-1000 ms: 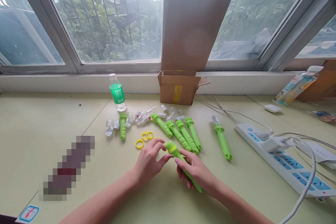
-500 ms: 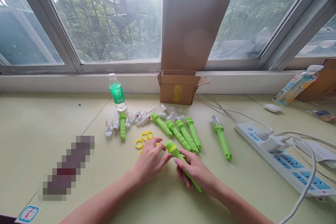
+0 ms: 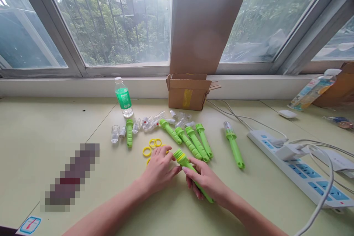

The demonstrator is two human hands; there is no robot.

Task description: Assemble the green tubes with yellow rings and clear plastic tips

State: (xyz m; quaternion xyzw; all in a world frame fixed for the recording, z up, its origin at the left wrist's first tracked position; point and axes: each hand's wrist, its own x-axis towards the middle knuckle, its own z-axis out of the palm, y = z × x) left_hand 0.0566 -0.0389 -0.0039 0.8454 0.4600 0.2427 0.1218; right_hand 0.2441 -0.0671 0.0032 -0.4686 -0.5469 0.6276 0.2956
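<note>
Green handle [image 3: 183, 159] sits in the right hand [image 3: 207, 179], whose fingers clamp it below the threaded, yellow-banded end. Just beside that end, the left hand [image 3: 159, 164] is palm down over the yellow rings [image 3: 155, 143], thumb apart from bent fingers; I cannot tell whether they pinch one. Open table [image 3: 27, 132] spreads beyond the left arm; to the right, the power strip's [image 3: 304, 171] slanting edge bounds the room. Counted: three rings in plain view, others partly covered; six more handles [image 3: 188, 143], four grouped, one wearing a clear cap [image 3: 227, 126]; two bottles [image 3: 123, 97]; one small cardboard box [image 3: 177, 96] near the wall.
</note>
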